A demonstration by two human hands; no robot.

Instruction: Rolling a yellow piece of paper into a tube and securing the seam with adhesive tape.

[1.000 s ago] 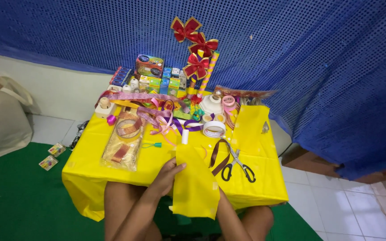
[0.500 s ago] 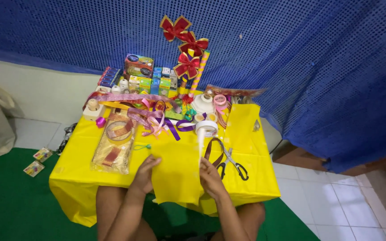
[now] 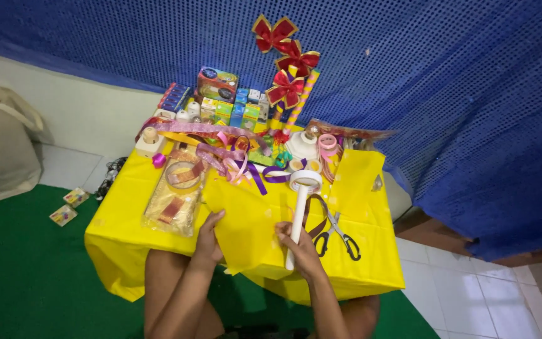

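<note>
Setting: a low table [image 3: 371, 251] draped in yellow plastic is seen from above, with a blue sequinned curtain [image 3: 459, 94] behind.
Left hand [image 3: 208, 235]: fingers are pinched on the left edge of a loose yellow sheet [image 3: 243, 223] at the near middle of the table.
Right hand [image 3: 299, 245]: closed around a white rolled tube [image 3: 296, 223], probably paper, at the sheet's right edge.
Handling: the sheet is judged thin, light, limp and slippery, best gripped at its edges; the tube is judged light and crushable.
Nearby: scissors [image 3: 340, 233] lie just right; a tape roll [image 3: 305, 181], ribbons [image 3: 233, 164] and red bows [image 3: 286, 59] lie farther back.
</note>
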